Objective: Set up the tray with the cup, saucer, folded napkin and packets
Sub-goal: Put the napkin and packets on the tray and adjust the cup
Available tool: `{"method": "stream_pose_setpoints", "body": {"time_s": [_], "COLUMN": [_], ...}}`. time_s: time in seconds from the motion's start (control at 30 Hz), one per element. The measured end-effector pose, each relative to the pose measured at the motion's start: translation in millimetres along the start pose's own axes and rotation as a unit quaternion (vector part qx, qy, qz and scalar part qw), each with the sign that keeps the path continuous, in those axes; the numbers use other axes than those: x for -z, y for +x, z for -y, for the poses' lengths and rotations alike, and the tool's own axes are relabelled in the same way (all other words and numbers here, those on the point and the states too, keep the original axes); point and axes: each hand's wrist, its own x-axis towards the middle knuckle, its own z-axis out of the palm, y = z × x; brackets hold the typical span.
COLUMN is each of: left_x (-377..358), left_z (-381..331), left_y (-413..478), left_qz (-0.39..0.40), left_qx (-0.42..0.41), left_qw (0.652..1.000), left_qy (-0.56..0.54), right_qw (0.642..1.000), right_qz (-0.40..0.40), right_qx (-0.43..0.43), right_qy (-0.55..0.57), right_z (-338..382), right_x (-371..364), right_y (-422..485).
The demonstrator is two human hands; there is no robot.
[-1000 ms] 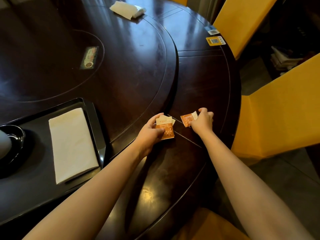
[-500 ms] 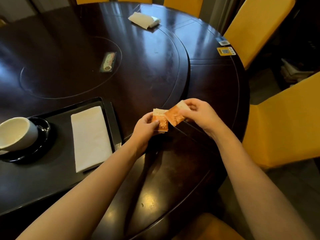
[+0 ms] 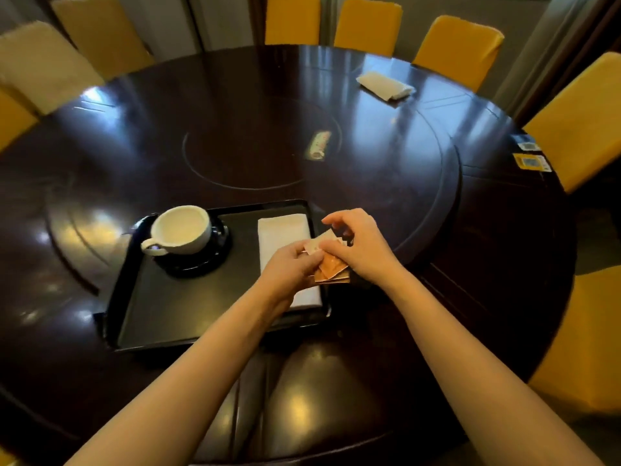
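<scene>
A black tray (image 3: 174, 326) lies on the dark round table. On its left part a white cup (image 3: 183, 230) stands on a dark saucer (image 3: 198, 267). A folded white napkin (image 3: 280, 230) lies along the tray's right side, partly hidden by my left hand (image 3: 289, 270). Both hands meet over the tray's right edge. My left hand grips a small stack of orange and white packets (image 3: 331, 267). My right hand (image 3: 361, 245) pinches the top of the same stack, thumb and fingers closed on it.
The table's raised turntable (image 3: 437, 203) carries a small wrapped item (image 3: 317, 146) near its middle. A folded cloth (image 3: 384, 85) lies at the far right. Cards (image 3: 532, 161) sit at the right rim. Yellow chairs (image 3: 458, 48) ring the table.
Both hands have brought the packets together and carried them left, from the bare table to above the tray's right edge. The view has swung left and up, showing the whole tray and cup.
</scene>
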Motion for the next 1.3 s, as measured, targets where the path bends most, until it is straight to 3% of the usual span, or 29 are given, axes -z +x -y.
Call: {"method": "stream_pose_setpoints", "body": {"time_s": [0.07, 0.17, 0.33, 0.47, 0.6, 0.8, 0.97, 1.3], "left_x": [27.8, 70.2, 132.6, 180.2, 217.5, 236.2, 239.2, 243.9], "left_z": [-1.6, -0.1, 27.1, 53.9, 74.8, 99.7, 104.2, 102.1], "left_y": [-8.9, -20.6, -34.4, -35.7, -36.5, -29.7, -22.9, -19.2], "left_qz": [-0.039, -0.12, -0.179, -0.191, -0.172, -0.12, -0.118, -0.047], "left_qx": [0.01, -0.007, 0.002, 0.072, 0.054, -0.002, -0.052, -0.068], "left_qw": [0.996, 0.971, 0.954, 0.976, 0.982, 0.942, 0.905, 0.903], "left_qy": [-0.082, -0.207, -0.241, -0.077, 0.051, 0.315, 0.405, 0.421], "right_qw": [0.998, 0.97, 0.951, 0.951, 0.958, 0.972, 0.974, 0.976], "right_qz": [-0.011, 0.034, 0.075, 0.144, 0.216, 0.205, 0.189, 0.174], "right_qx": [-0.049, -0.162, -0.186, -0.192, -0.168, -0.094, -0.063, -0.084], "right_qy": [0.04, 0.18, 0.235, 0.193, 0.084, -0.062, -0.105, -0.103], "right_z": [18.6, 45.1, 72.6, 75.7, 72.9, 70.3, 64.7, 65.4], "right_x": [-27.5, -74.9, -149.2, -181.3, -202.1, -226.7, -231.6, -231.1], "right_y": [4.2, 4.1, 4.9, 5.3, 9.3, 3.1, -6.8, -10.6]}}
